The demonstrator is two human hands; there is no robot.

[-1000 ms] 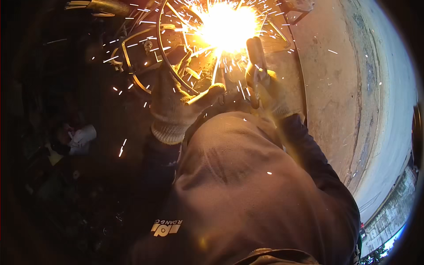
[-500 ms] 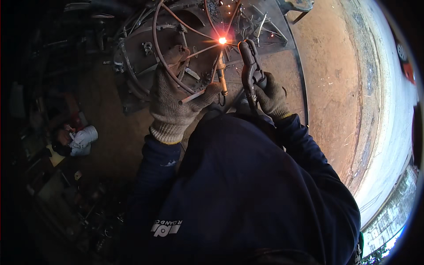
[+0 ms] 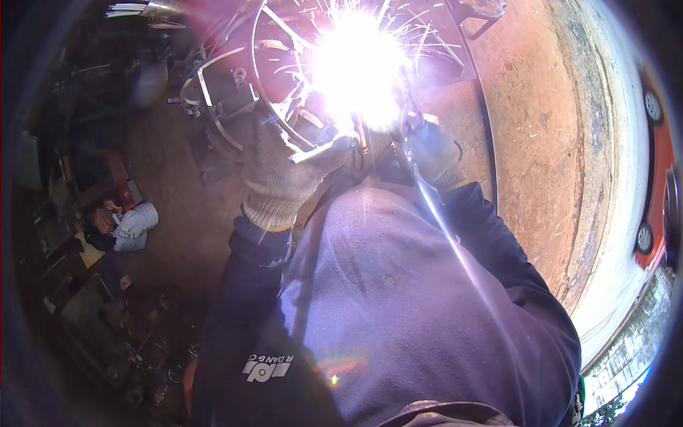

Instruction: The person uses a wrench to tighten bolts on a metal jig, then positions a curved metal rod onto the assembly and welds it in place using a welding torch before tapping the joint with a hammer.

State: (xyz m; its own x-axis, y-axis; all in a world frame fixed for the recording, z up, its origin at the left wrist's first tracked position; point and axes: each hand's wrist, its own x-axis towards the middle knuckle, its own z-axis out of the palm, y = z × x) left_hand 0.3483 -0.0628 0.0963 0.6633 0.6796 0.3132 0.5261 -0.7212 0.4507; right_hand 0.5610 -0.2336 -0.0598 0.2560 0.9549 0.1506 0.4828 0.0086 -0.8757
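A white welding glare [image 3: 359, 67] with flying sparks covers the middle of the round metal frame [image 3: 255, 53] and hides the joint there. My left hand [image 3: 277, 174], in a knitted work glove, grips the frame's near left side, its thumb along a short flat bar [image 3: 313, 151]. To the right, my gloved right hand [image 3: 435, 153] is closed around a welding electrode holder [image 3: 408, 127], whose front end is lost in the light. Between the hands a slim brass-coloured piece [image 3: 363, 142] stands below the glare.
Metal scraps and a bent bar [image 3: 206, 85] lie left of the frame. A dark table edge [image 3: 491, 149] runs along the right, with brown floor [image 3: 533, 142] beyond. Far left is a grey-white bundle [image 3: 136, 224]; a red car [image 3: 658, 192] is at far right.
The small orange glow at the frame's middle has become a large white flare with sparks, lighting my clothing. Both hands stay nearly in place. More of the red car shows at the right.
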